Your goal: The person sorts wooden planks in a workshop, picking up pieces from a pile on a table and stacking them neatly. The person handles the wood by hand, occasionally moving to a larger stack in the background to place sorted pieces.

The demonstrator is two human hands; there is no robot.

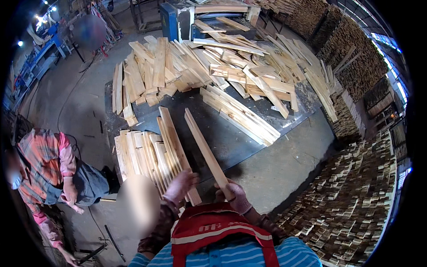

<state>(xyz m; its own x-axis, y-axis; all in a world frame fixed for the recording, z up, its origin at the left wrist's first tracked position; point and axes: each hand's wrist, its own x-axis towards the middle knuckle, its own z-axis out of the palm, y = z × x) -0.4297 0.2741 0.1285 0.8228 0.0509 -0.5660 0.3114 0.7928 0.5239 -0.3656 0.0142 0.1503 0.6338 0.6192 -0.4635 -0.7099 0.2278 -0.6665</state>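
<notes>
My right hand [236, 198], in a pale glove, is closed round the near end of a long narrow wooden board [206, 153]. That board slants up and away to the left, above the dark tabletop [226, 158]. My left hand [182, 183], also gloved, lies across another board [173, 141], with its fingers bent over the right edge. This second board rests along the right side of a row of boards [141, 149] laid side by side. A blurred patch covers the near end of the row.
A loose heap of boards [173, 66] spreads across the table's far side, with a small bundle [240, 116] nearer right. Beyond stands a blue-sided machine [169, 21]. A person [49, 164] is at the left. Large stacks of cut wood [342, 200] fill the right.
</notes>
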